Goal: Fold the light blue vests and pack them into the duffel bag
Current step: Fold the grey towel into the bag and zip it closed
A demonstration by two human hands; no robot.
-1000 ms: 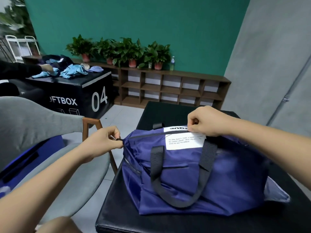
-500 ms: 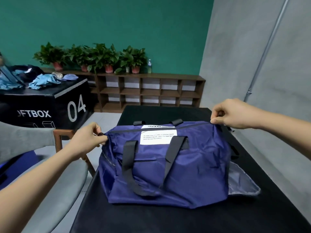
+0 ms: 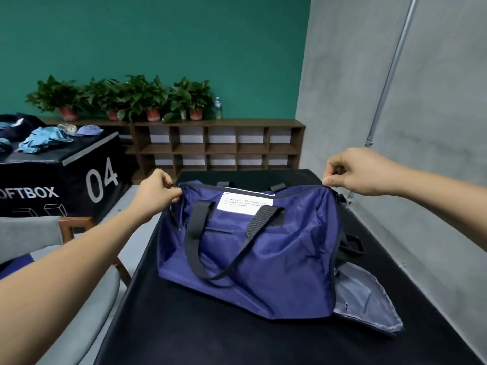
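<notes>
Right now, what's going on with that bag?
A person has the navy duffel bag on the black table, the left hand pinching its left top corner and the right hand pinching the right corner. The top looks zipped shut. Behind, light blue clothes lie on the black box.

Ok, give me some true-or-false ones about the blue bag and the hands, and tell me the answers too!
1. The duffel bag sits on the black table. True.
2. The left hand and the right hand each pinch a top end of the bag. True.
3. The bag is green. False: it is dark blue. The wall behind it is the green thing.
4. The potted plants stand on the floor. False: they stand on top of the wooden shelf.
5. A white label with writing is on the bag's front. True.
</notes>
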